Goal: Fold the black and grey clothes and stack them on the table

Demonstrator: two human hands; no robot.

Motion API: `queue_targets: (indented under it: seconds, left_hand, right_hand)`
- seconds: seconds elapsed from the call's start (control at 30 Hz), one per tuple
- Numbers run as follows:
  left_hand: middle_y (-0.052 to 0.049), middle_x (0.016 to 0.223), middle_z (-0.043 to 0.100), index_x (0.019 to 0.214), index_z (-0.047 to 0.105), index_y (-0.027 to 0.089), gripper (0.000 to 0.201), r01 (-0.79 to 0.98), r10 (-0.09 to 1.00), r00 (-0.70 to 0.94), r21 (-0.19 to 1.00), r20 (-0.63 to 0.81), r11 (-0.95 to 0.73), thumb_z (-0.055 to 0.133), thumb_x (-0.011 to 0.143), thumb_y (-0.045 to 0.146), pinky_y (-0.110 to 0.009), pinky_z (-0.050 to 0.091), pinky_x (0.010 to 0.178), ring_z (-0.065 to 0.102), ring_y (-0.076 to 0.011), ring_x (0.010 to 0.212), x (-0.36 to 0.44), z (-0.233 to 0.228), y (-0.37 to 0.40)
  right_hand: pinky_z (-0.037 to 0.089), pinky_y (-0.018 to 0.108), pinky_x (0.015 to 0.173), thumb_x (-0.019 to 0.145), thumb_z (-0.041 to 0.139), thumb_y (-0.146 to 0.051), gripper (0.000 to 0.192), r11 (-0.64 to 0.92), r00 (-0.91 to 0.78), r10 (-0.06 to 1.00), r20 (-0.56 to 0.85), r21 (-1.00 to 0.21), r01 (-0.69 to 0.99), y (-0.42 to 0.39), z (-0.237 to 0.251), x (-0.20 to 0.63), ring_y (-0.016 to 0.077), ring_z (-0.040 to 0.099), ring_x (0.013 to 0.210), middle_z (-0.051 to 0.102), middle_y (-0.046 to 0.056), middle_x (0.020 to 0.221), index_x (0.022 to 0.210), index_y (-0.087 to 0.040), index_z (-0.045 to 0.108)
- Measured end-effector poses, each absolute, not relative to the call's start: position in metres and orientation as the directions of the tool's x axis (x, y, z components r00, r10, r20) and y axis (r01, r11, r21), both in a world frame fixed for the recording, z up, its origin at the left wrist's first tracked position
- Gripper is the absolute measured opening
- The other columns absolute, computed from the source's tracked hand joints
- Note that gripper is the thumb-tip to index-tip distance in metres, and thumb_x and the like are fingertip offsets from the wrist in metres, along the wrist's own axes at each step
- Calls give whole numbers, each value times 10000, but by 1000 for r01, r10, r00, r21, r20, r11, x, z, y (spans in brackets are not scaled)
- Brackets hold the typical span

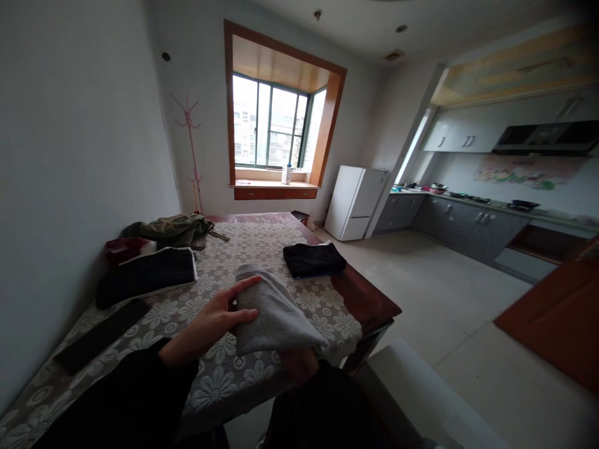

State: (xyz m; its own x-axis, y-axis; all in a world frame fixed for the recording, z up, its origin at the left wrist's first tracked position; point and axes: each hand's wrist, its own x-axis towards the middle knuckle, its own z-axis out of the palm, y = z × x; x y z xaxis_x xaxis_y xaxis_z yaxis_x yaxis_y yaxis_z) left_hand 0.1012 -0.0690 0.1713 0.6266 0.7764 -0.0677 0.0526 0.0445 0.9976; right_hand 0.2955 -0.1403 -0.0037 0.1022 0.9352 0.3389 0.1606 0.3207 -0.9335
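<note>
A folded grey garment [274, 312] lies over my two hands above the near end of a table covered with a flower-patterned lace cloth [262, 246]. My left hand [210, 324] grips its left edge, thumb on top and fingers along the side. My right hand [297, 365] is under the garment's near end and mostly hidden by it. Both my sleeves are black.
On the table lie a folded black garment [313, 259] at the right, a black-and-white folded piece [150, 271], a red item [124, 246] and an olive jacket [173, 227] at the left, and a dark flat strip [100, 337]. A white bench [421, 393] stands beside me.
</note>
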Motion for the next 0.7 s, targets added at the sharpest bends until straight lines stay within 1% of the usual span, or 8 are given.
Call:
queue_targets:
  seconds: [0.1,0.17,0.27,0.33,0.43,0.5,0.63,0.7]
  left_hand:
    - [-65,1361,669,1505,541,284,831,92,764,639,995,-93,45,828,727,334,-273,500,732,652,-224,983,100,159,-56]
    - [-67,1396,649,1527,510,289,897,110,751,652,993,-103,41,833,691,281,-290,511,777,648,-237,1022,101,143,-45]
    - [-79,1495,590,1529,507,287,976,96,722,687,995,-81,20,846,619,185,-328,519,916,612,-292,1197,104,124,-33]
    - [-80,1506,591,1524,518,295,965,75,686,724,997,-67,19,846,627,164,-351,516,972,603,-315,1247,105,120,-27]
    - [-66,1478,626,1525,523,323,913,31,657,754,999,-30,10,846,682,183,-364,534,963,635,-328,1212,105,119,-20]
    - [-57,1482,628,1514,540,331,887,4,665,747,1000,-4,2,858,695,207,-362,549,942,645,-334,1191,104,112,-13]
    - [-58,1490,629,1433,632,311,795,15,692,721,1000,-22,17,895,684,266,-376,569,949,641,-344,1217,103,76,6]
    - [-61,1476,642,1380,676,302,733,5,716,697,999,-27,32,907,684,310,-391,548,1021,618,-342,1281,102,54,14]
  right_hand:
    - [567,568,1044,982,346,-699,538,264,242,947,210,-939,-219,-137,5,328,323,608,1346,720,107,1302,1292,-400,668]
    - [561,597,1033,977,371,-654,490,246,268,950,159,-910,-333,-140,6,346,326,612,1343,729,108,1289,1235,-385,689]
    - [571,581,1009,961,383,-620,463,230,302,945,125,-910,-344,-141,4,375,319,615,1346,761,76,1236,1175,-369,708]
    - [576,553,997,940,359,-687,514,195,332,939,93,-938,-288,-138,3,397,324,633,1322,779,62,1191,1132,-376,720]
    - [578,536,969,904,334,-780,631,35,288,958,9,-996,-87,-130,3,430,351,673,1246,792,91,1129,1125,-339,727]
    - [577,538,955,896,362,-790,667,-80,234,969,-85,-996,-29,-124,5,450,366,686,1201,791,116,1081,1114,-276,727]
    - [585,485,921,778,667,-663,491,-173,224,957,-186,-982,-81,-109,10,480,335,733,1043,775,81,974,1027,-239,682]
    - [589,462,892,681,786,-535,498,-187,233,952,-199,-980,-73,-100,14,488,306,746,963,765,52,944,1059,-242,649]
